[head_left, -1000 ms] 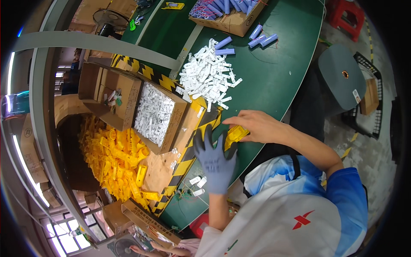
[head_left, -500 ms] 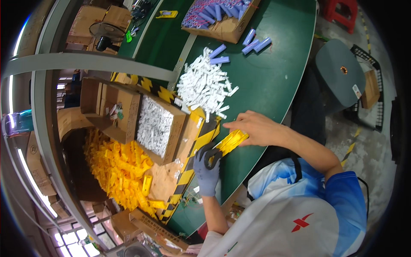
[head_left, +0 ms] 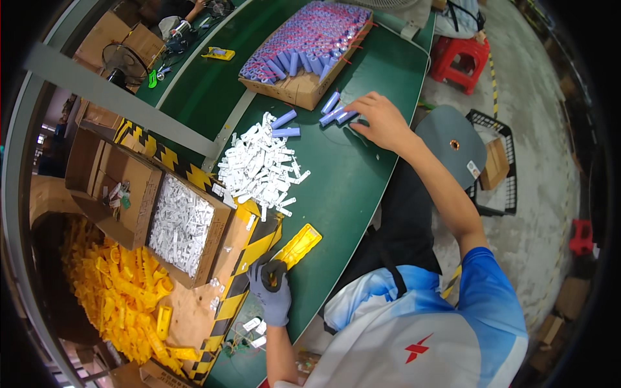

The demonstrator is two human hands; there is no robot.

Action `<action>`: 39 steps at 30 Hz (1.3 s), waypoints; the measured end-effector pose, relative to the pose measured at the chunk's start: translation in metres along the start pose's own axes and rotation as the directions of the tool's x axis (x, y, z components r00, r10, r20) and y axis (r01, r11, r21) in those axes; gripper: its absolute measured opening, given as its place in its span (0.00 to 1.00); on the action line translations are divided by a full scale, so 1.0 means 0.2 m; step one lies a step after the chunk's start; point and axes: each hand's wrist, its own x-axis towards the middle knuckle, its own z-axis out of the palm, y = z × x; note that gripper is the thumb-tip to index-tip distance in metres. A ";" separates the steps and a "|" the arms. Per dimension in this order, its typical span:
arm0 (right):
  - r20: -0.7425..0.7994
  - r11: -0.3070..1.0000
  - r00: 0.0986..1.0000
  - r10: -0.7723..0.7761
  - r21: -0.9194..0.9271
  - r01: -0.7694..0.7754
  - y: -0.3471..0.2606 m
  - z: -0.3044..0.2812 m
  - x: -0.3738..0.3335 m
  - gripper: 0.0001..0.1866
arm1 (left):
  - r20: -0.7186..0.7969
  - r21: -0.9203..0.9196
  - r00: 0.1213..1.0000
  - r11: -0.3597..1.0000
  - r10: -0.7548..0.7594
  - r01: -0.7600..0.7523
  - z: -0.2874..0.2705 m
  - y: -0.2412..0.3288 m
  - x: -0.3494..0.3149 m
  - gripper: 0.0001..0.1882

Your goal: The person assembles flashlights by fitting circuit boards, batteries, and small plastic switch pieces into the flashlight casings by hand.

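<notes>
My left hand (head_left: 272, 294), in a grey glove with dark fingertips, is closed on the lower end of a yellow plastic casing (head_left: 299, 246). The casing is a long open shell, held tilted over the green table with its hollow inside showing. My bare right hand (head_left: 383, 123) reaches over the table to three purple battery cells. Its thumb and fingers stand apart around the end of one cell (head_left: 347, 117), which they partly hide. Beside it lie a second cell (head_left: 330, 118) and a third cell (head_left: 330, 102).
A heap of white strips (head_left: 259, 165) lies left of my right hand, with two cells at its top. Behind stands a carton (head_left: 294, 88) packed with purple cells. At left are a box of white pieces (head_left: 181, 226) and a pile of yellow casings (head_left: 123, 291). Striped tape (head_left: 240, 284) edges the table.
My right hand has left the yellow casing and moved forward to the loose cells. My left hand keeps the casing. The whole view has shifted, with more of the cell carton showing.
</notes>
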 end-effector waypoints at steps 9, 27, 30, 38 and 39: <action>0.488 0.995 0.867 -0.096 0.080 0.065 -0.20 0.05 0.09 0.12 | -0.008 0.055 1.000 0.998 0.030 -0.030 -0.02 -0.01 -0.03 0.11; 0.195 0.636 0.839 -0.508 0.741 0.213 -0.89 0.30 -0.26 0.19 | 0.032 -0.019 0.998 0.999 0.047 -0.046 -0.04 -0.04 -0.02 0.17; 0.165 0.649 0.797 -0.581 0.685 0.331 -0.88 0.29 -0.25 0.20 | 0.035 0.018 0.997 0.997 0.074 -0.075 -0.04 -0.05 -0.03 0.16; 0.233 0.732 0.787 -0.571 0.579 0.359 -0.98 0.26 -0.26 0.17 | 0.083 -0.049 0.995 0.997 0.063 -0.059 -0.05 -0.05 -0.02 0.13; 0.180 0.719 0.786 -0.591 0.559 0.413 -1.00 0.26 -0.26 0.16 | 0.060 -0.031 0.996 0.997 0.068 -0.066 -0.05 -0.05 -0.02 0.12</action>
